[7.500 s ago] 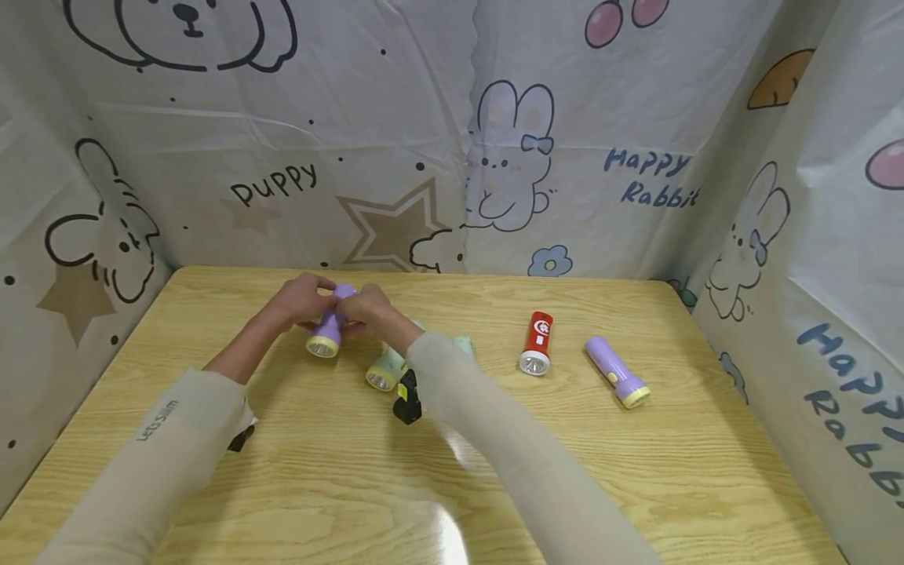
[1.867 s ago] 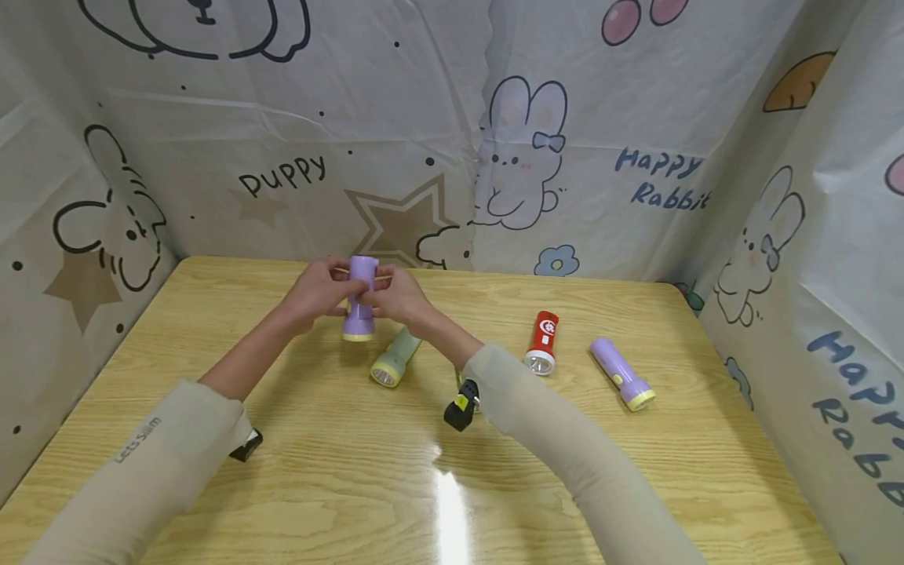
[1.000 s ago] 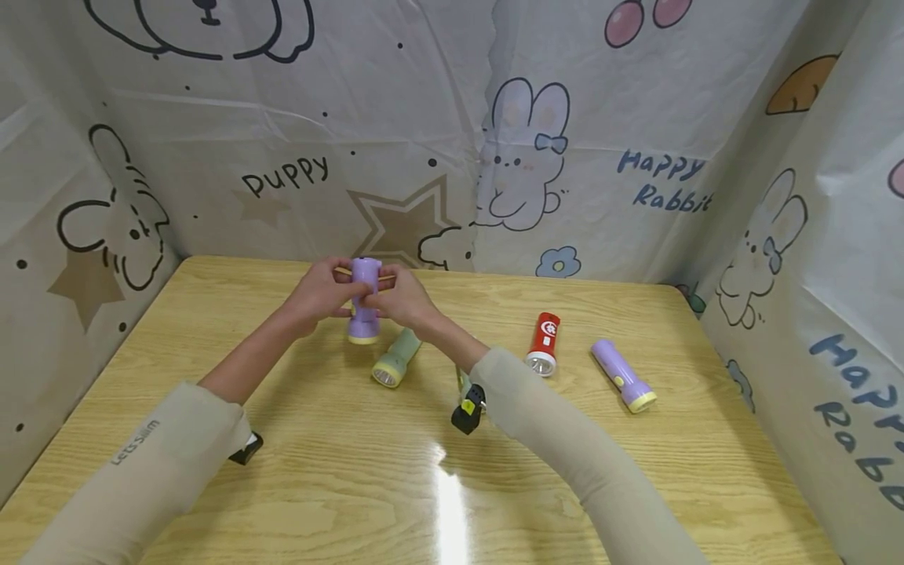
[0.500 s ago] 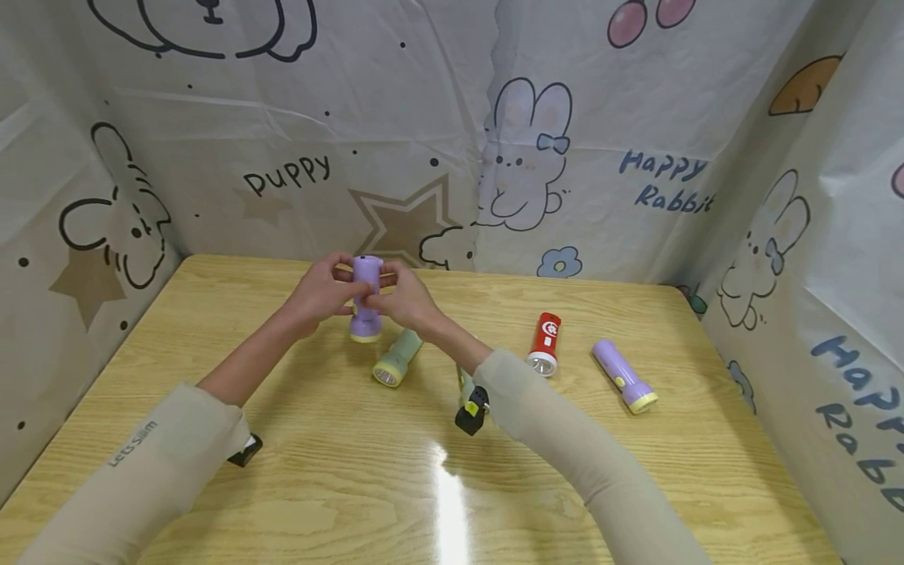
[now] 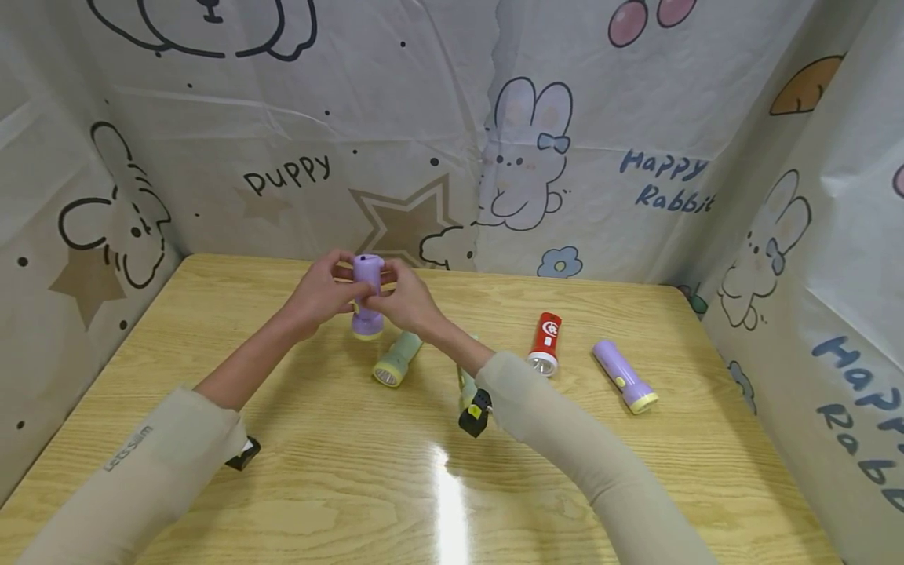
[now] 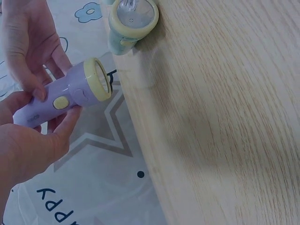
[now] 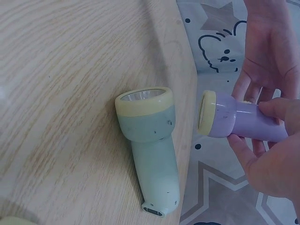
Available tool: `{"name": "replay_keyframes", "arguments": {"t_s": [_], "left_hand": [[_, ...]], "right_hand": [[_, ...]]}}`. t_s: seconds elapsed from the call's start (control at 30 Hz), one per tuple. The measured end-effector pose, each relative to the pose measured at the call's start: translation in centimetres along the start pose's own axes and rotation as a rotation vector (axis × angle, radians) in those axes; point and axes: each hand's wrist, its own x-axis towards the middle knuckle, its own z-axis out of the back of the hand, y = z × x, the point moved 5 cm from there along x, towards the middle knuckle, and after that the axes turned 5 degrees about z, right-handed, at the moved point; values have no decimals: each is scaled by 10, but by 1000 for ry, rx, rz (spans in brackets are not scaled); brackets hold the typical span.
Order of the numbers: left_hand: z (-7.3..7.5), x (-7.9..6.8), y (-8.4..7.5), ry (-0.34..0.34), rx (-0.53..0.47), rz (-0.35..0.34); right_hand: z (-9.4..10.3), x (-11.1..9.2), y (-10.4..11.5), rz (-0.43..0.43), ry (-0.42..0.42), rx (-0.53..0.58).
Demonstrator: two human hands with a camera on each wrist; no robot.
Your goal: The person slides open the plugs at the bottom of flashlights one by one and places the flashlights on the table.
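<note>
Both hands hold a purple flashlight above the back of the table, upright with its pale yellow head down. My left hand grips it from the left and my right hand from the right, thumbs on the near side. A yellow switch on the flashlight's barrel shows in the left wrist view, near the left fingers. Just below the right hand a pale green flashlight lies on the table; the right wrist view shows its whole length. Another green flashlight is mostly hidden behind the right forearm.
A red flashlight with a white head and a second purple flashlight lie on the right half of the table. A patterned cloth stands behind the table and along both sides. Black wrist cameras hang under the forearms.
Since the oldest frame, the held flashlight has gone from tilted, lens showing, to upright with its head down, and shifted slightly right. Over the last second, hands and flashlight barely move.
</note>
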Motion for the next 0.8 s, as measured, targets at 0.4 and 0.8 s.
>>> {"name": "replay_keyframes", "arguments": {"t_s": [0.4, 0.8], "left_hand": [[-5, -1, -1, 34, -20, -43], [-9, 0, -1, 31, -40, -39]], "right_hand": [[6, -3, 0, 30, -5, -24], [9, -5, -1, 17, -10, -22]]}}
